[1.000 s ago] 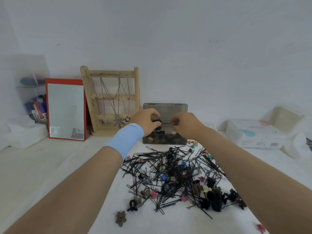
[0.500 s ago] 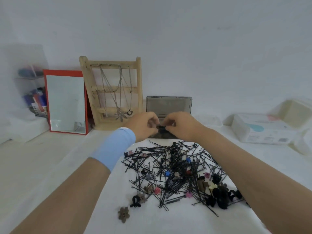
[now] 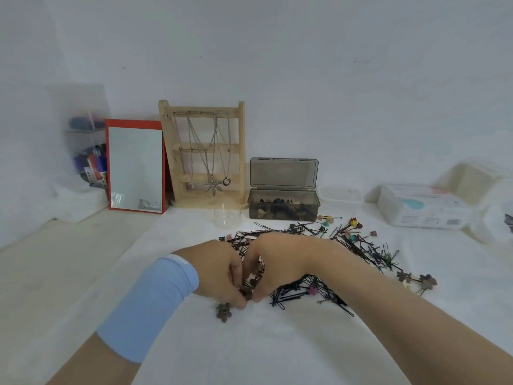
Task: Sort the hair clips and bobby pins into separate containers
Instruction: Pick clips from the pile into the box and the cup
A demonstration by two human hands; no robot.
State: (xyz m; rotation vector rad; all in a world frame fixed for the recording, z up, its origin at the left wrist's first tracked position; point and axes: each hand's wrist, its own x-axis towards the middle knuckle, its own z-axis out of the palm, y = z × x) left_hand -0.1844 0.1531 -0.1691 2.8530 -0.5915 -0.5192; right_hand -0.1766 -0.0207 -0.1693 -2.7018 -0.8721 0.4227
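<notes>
A tangle of black bobby pins (image 3: 319,290) mixed with small coloured hair clips lies on the white cloth (image 3: 277,345). My left hand (image 3: 219,272) and my right hand (image 3: 273,262) meet at the pile's near left edge, fingers curled down. Both pinch a small brown clip (image 3: 246,292) between their fingertips. A brown flower clip (image 3: 223,312) lies loose just in front of my left hand. The smoky grey box (image 3: 283,208) with its lid up holds several clips at the back. A small clear cup (image 3: 227,215) stands left of the box.
A wooden jewellery stand (image 3: 204,154) with necklaces and a red-framed mirror (image 3: 135,165) lean on the back wall. A shallow clear tray (image 3: 340,194) and a white wipes pack (image 3: 422,206) sit at the right. Storage drawers (image 3: 86,159) stand far left.
Both hands have come back from the grey box to the near left edge of the pile and closed on a small brown clip. The box and the clear cup are now uncovered.
</notes>
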